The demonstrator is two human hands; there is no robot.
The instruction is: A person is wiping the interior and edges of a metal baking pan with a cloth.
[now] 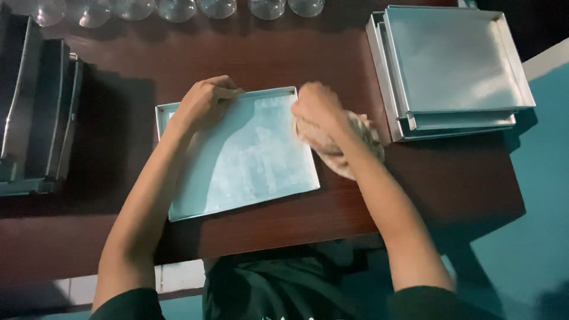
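Metal tray [249, 160] lies on the brown table [415, 178], its far rim gripped by the left hand [204, 104]. Right hand [317, 109] closes on a crumpled cloth [355, 145] at the tray's right edge, partly hidden by the forearm; glass jars [178, 9] are cut off above.

Short dark sleeves; bare forearms.

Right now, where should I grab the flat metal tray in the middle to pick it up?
Probably by the raised rim of the metal tray, at its near edge, coming from the person's side. It lies flat on the table, and the left hand already pinches its far rim.
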